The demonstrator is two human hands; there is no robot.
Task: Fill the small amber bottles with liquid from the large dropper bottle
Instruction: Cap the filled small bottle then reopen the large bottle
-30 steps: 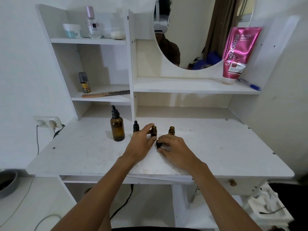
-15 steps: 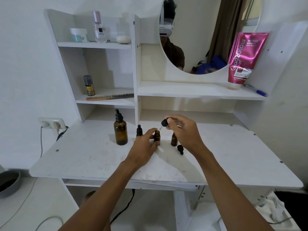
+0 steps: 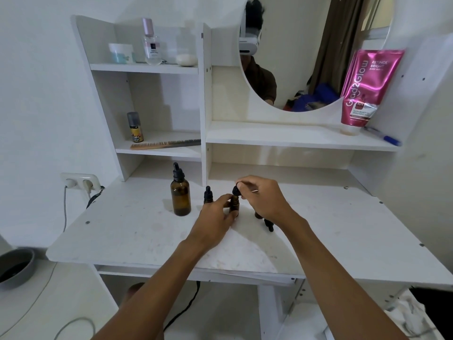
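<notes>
Nearest you, your left hand (image 3: 217,218) is wrapped round the middle small amber bottle (image 3: 234,204), fingers clamped on its body, the bottle upright on the white desk (image 3: 137,231); your right hand (image 3: 263,198) sits just above it, fingertips pinched together on a black dropper cap (image 3: 235,190) at the bottle's mouth; whether the cap is seated on the neck or just clear of it cannot be told. A loose black cap (image 3: 269,225) lies on the desk just right of your right wrist; a third small bottle (image 3: 257,214) is mostly hidden behind that hand. A capped small bottle (image 3: 208,195) stands just left of your left hand.

Handling, as judged: these bottles look like glass, light, hard, smooth and easy to tip; hold low on the body, as you do now; take the cap by its collar, not the soft bulb.

Further back, the large dropper bottle (image 3: 181,192) stands upright, capped, well left of both hands, untouched; filling appears not yet begun.
</notes>
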